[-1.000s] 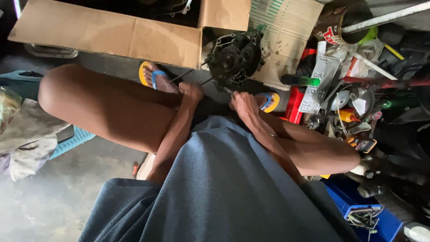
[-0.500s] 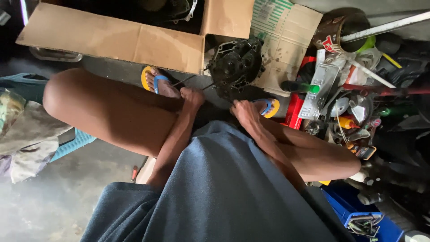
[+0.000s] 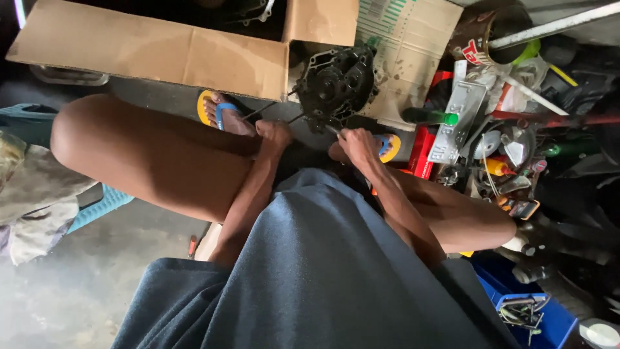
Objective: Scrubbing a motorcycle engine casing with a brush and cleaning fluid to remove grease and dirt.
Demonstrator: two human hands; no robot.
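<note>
Head view, read from left to right. At far left a crumpled grey cloth (image 3: 29, 194) lies on the concrete floor (image 3: 84, 284), beside a teal plastic stool (image 3: 97, 207). Above it an opened cardboard box (image 3: 161, 52) spreads its flaps. The person sits low, knees apart, a dark blue garment (image 3: 323, 278) filling the foreground. One foot in a yellow and blue sandal (image 3: 216, 113) rests just below the box flap. The left hand (image 3: 274, 132) reaches forward between the knees, fingers curled and pressed together about a thin dark rod (image 3: 258, 111) that runs toward the casing; whether the rod is truly pinched cannot be told. The black engine casing (image 3: 336, 84) stands on the floor between the feet, upon a stained sheet of cardboard (image 3: 407, 58). The right hand (image 3: 355, 142) lies just below the casing, fingers closed around a slender metal tool (image 3: 332, 129) whose tip touches the casing's lower edge. Right of this: a red box (image 3: 423, 145), a green-capped bottle (image 3: 429, 117), a pile of mixed metal parts (image 3: 497, 148), and a blue crate (image 3: 523, 304) at lower right.
</note>
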